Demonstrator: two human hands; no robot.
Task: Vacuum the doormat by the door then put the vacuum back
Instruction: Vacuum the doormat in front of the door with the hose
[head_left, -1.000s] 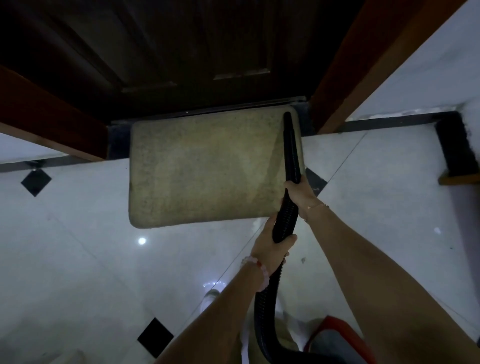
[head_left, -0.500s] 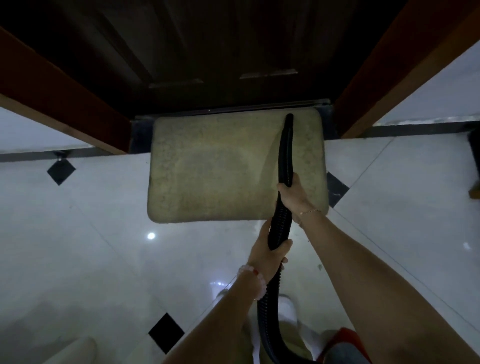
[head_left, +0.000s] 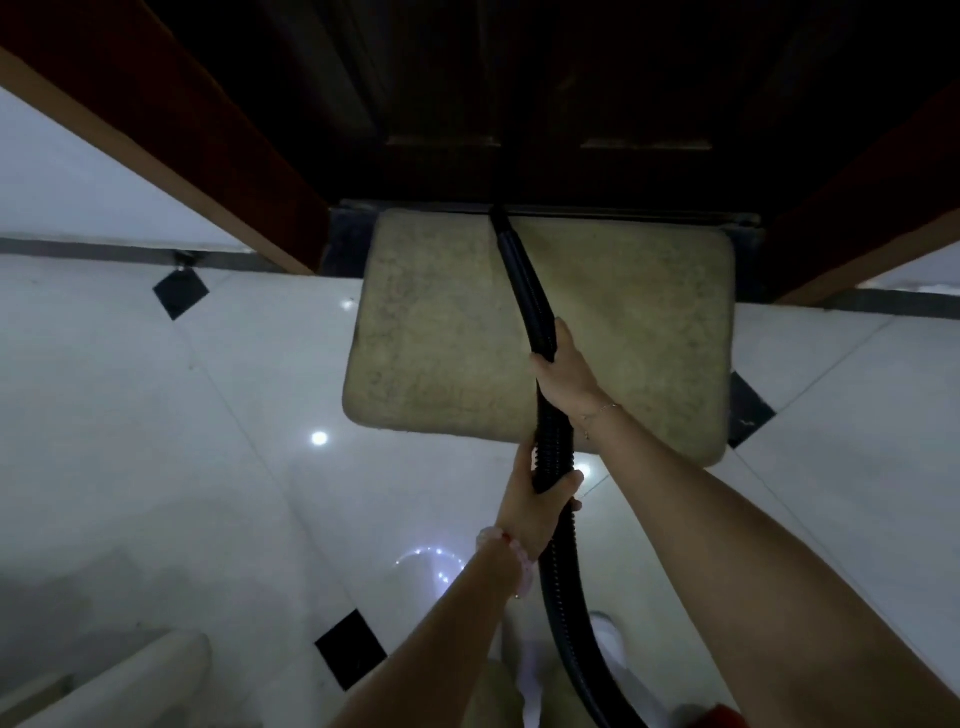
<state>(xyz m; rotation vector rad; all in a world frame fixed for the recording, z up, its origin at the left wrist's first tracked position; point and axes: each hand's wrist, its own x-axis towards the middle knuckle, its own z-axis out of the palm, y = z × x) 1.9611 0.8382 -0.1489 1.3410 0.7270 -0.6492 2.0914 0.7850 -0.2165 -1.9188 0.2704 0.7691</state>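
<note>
Vacuum body (head_left: 719, 716): a red edge showed at 5 o'clock at the bottom of the frame, with the rest cut off.
Hose (head_left: 563, 597): a black ribbed tube rose from 5 o'clock toward the centre, passing through both hands.
Left hand (head_left: 537, 499): it sat just below centre with its fingers wrapped around the ribbed hose, thumb on the right side of the tube; a pale beaded bracelet (head_left: 511, 558) circled the wrist.
Right hand (head_left: 563, 371): it sat just past the left hand toward 12 o'clock, fingers curled tight around the tube where the ribbed section met the smooth nozzle; a thin chain (head_left: 600, 413) hung at the wrist.
Nozzle (head_left: 519, 270): a smooth, black, narrowing tube ran from the right hand toward 12 o'clock across the mat, and its tip lay at the mat's far edge against the door sill.
Doormat (head_left: 649, 332): a beige rectangle with rounded corners lay flat on the floor from the centre toward 1 o'clock, its far edge at the threshold.
Floor (head_left: 208, 441): glossy white tiles carried 4 small black diamond insets and bright light reflections.
Door (head_left: 545, 93): a dark wooden panel stood at 12 o'clock, beyond the mat.
Door frame (head_left: 171, 140): reddish-brown posts stood at 10 o'clock and 2 o'clock on either side of the door.
</note>
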